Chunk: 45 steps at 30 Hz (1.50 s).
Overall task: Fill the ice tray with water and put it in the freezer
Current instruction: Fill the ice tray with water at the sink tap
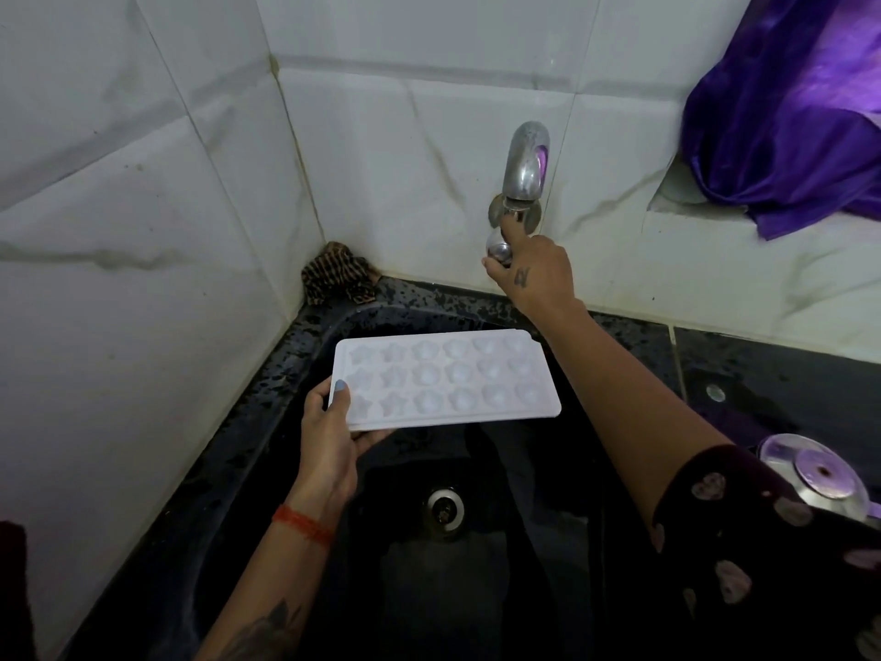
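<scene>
A white ice tray (448, 379) with star and round moulds is held level over the black sink (295, 345). My left hand (329, 436) grips its left short end, thumb on top. A chrome tap (524, 164) juts from the tiled back wall above the sink. My right hand (534, 269) reaches up to it, fingers closed around the round tap knob (498, 248) under the spout. No water stream is visible. The tray's moulds look dry, though I cannot tell for sure.
The sink drain (445, 507) lies below the tray. A brown scrubber (336, 274) sits in the back left corner. A steel vessel (815, 474) stands on the black counter at right. Purple cloth (786, 116) hangs at upper right. White tiled walls close in left and behind.
</scene>
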Each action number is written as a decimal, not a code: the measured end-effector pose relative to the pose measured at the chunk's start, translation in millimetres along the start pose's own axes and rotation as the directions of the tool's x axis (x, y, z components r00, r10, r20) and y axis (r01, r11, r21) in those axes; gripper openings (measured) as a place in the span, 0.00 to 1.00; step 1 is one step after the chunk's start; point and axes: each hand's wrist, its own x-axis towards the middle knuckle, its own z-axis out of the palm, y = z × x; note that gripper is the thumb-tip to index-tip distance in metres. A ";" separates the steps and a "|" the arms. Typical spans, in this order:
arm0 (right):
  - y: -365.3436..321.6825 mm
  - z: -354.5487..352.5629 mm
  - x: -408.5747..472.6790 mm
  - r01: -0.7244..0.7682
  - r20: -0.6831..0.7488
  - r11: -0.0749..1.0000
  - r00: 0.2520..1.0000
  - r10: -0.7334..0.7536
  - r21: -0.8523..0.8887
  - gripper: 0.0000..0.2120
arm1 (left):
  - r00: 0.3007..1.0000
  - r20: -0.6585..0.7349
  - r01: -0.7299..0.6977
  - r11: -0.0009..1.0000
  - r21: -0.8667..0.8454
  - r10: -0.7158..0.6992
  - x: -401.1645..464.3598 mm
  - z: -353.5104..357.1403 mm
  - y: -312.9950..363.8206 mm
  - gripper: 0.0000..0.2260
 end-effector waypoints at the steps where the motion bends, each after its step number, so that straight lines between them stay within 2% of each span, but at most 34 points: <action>1: 0.3 -0.9 -0.5 -0.011 0.005 1.000 1.000 0.011 0.017 0.23 | 1.000 0.000 -0.001 1.000 -0.001 0.001 0.1 -0.4 0.0 0.10; 5: 2.9 -2.0 -4.4 -0.083 0.054 0.971 0.996 0.073 0.224 0.19 | 1.000 -0.001 -0.007 1.000 -0.020 0.007 -1.5 -0.6 2.5 0.10; 13: 5.6 -15.4 -13.7 -0.114 0.133 0.957 0.988 0.080 0.268 0.22 | 0.999 -0.009 -0.040 0.999 0.016 0.041 -9.9 -1.9 5.1 0.08; 20: 9.7 -12.3 -25.5 -0.232 0.226 0.870 0.963 0.144 0.434 0.28 | 0.999 -0.016 -0.041 0.999 0.036 0.042 -13.5 -6.5 3.3 0.10; 23: 7.5 -15.5 -44.2 -0.308 0.256 0.839 0.944 0.210 0.448 0.30 | 0.999 -0.007 -0.053 0.998 0.038 0.054 -16.0 -6.5 3.6 0.11; 27: 14.3 -15.4 -75.7 -0.509 0.390 0.784 0.843 0.371 0.356 0.20 | 0.999 -0.009 -0.047 0.998 0.042 0.047 -18.2 -5.9 3.0 0.12; 30: 25.3 -10.9 -96.8 -0.666 0.545 0.631 0.725 0.421 0.398 0.14 | 0.999 -0.005 -0.034 0.998 0.047 0.034 -20.8 -4.8 1.2 0.11; 32: 33.1 -7.1 -106.6 -0.715 0.594 0.566 0.680 0.429 0.410 0.10 | 1.000 0.006 -0.029 0.998 0.060 0.029 -22.9 -3.4 -0.9 0.12; 35: 41.3 -9.6 -117.9 -0.739 0.579 0.541 0.662 0.475 0.401 0.05 | 1.000 0.027 -0.017 0.997 0.076 0.015 -27.3 0.2 -4.5 0.12; 38: 49.5 -14.8 -124.3 -0.747 0.547 0.513 0.662 0.513 0.423 0.08 | 0.999 0.052 0.002 0.997 0.072 -0.005 -30.9 4.9 -7.6 0.12; 45: 59.4 -25.7 -133.0 -0.732 0.439 0.551 0.681 0.586 0.401 0.08 | 0.991 0.125 0.039 0.997 0.065 -0.047 -32.9 17.5 -9.2 0.12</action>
